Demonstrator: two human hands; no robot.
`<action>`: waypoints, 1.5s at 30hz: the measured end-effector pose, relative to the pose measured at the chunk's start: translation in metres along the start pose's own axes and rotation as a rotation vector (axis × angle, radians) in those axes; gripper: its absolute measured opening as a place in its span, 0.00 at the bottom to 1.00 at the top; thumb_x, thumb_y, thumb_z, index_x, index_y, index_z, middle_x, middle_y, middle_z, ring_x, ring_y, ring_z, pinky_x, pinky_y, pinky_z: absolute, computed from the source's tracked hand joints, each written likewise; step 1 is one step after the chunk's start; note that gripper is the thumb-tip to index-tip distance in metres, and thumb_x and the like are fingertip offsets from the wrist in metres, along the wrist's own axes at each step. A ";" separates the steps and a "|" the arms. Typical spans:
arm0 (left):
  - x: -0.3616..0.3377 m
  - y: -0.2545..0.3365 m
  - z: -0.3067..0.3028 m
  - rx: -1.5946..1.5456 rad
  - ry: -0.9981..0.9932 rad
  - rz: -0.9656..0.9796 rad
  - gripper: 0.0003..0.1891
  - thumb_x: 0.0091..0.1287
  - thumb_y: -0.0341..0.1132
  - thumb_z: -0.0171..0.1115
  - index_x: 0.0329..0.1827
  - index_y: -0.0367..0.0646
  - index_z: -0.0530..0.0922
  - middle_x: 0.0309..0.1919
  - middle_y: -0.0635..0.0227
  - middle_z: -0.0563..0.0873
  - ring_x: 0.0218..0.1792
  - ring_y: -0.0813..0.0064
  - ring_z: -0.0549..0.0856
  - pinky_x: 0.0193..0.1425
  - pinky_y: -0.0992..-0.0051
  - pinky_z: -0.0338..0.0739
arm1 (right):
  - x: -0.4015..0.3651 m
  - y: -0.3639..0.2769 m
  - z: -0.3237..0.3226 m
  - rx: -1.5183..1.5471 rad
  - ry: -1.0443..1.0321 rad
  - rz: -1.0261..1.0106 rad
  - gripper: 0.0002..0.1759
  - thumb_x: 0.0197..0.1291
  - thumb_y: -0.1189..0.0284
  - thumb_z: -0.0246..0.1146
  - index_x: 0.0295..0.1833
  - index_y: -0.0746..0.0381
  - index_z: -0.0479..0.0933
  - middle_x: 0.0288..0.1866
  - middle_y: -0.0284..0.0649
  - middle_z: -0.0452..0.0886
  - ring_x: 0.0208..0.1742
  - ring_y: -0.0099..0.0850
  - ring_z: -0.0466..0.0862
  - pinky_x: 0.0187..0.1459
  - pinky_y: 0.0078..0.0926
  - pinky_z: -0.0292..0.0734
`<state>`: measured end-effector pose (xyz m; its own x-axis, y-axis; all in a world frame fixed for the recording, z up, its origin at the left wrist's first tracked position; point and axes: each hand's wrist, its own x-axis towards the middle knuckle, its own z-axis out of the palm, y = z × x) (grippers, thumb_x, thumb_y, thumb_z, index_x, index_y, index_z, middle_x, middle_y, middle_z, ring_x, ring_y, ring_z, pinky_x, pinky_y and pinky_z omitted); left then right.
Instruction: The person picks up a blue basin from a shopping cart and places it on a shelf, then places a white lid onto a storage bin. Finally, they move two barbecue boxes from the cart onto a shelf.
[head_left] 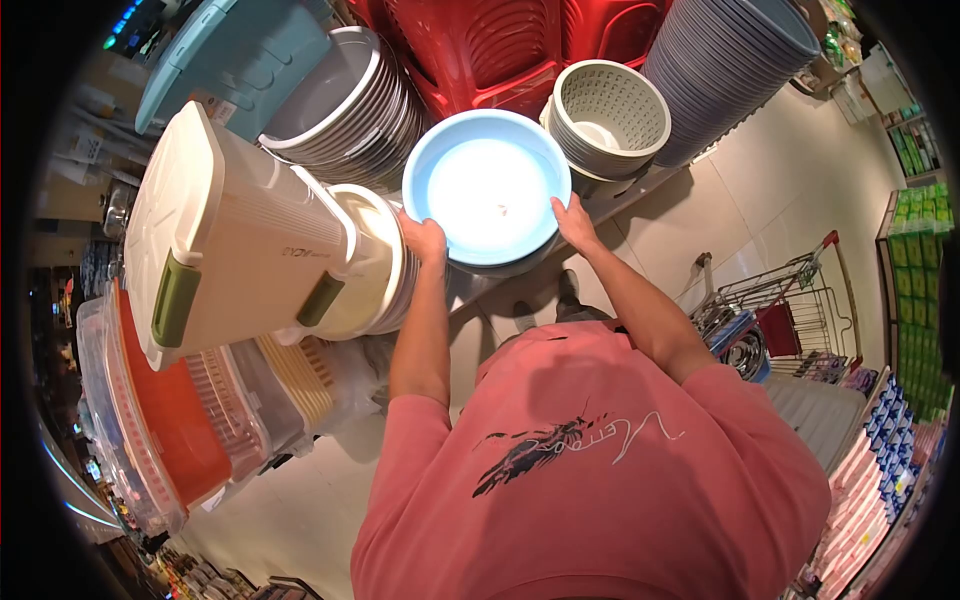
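A round light-blue basin [487, 190], with a bright glare on its bottom, lies level in front of me at the top of a stack. My left hand [424, 238] grips its rim at the lower left, and my right hand [573, 222] holds the rim at the right. Both thumbs rest over the edge; the other fingers are largely hidden under it. Left of the basin are cream tubs [375, 250], close to my left hand. Grey-beige perforated baskets [612, 108] stand nested at its upper right.
Large cream bins with green latches [240, 230] stand at left, above stacked orange baskets [175, 410]. Grey buckets [725, 70], grey tubs [330, 90] and red plastic stools [475, 50] line the back. A shopping cart [790, 310] stands at right on the tiled floor.
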<state>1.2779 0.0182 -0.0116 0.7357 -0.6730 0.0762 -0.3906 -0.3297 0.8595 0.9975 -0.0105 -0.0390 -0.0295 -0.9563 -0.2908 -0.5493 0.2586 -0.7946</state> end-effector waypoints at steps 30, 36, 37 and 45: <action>0.001 0.002 -0.001 0.032 -0.027 0.003 0.26 0.57 0.19 0.52 0.63 0.34 0.70 0.54 0.44 0.80 0.57 0.45 0.80 0.63 0.57 0.71 | 0.005 0.003 0.005 0.046 0.012 0.019 0.36 0.69 0.50 0.50 0.70 0.66 0.61 0.63 0.62 0.75 0.64 0.57 0.74 0.65 0.47 0.67; 0.000 0.005 -0.003 0.053 -0.031 -0.012 0.26 0.57 0.19 0.52 0.63 0.34 0.70 0.54 0.44 0.80 0.57 0.46 0.79 0.64 0.57 0.71 | 0.003 0.002 0.004 0.058 0.011 0.009 0.35 0.69 0.49 0.50 0.70 0.66 0.62 0.62 0.62 0.75 0.64 0.57 0.75 0.64 0.48 0.68; 0.000 0.005 -0.002 0.053 -0.037 -0.018 0.26 0.57 0.19 0.52 0.63 0.34 0.70 0.54 0.44 0.80 0.57 0.46 0.79 0.64 0.57 0.71 | 0.003 0.001 0.003 0.057 0.005 0.014 0.35 0.69 0.50 0.50 0.70 0.66 0.62 0.62 0.62 0.75 0.64 0.57 0.75 0.64 0.48 0.68; 0.003 -0.002 0.002 0.039 -0.011 -0.006 0.26 0.58 0.19 0.51 0.64 0.34 0.70 0.55 0.44 0.80 0.57 0.45 0.80 0.63 0.57 0.71 | 0.004 0.001 0.003 0.041 0.010 0.005 0.35 0.70 0.50 0.50 0.70 0.66 0.61 0.63 0.62 0.75 0.64 0.57 0.75 0.64 0.47 0.67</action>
<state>1.2799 0.0162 -0.0144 0.7319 -0.6783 0.0657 -0.4079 -0.3588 0.8395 0.9994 -0.0137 -0.0429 -0.0408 -0.9561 -0.2901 -0.5148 0.2689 -0.8140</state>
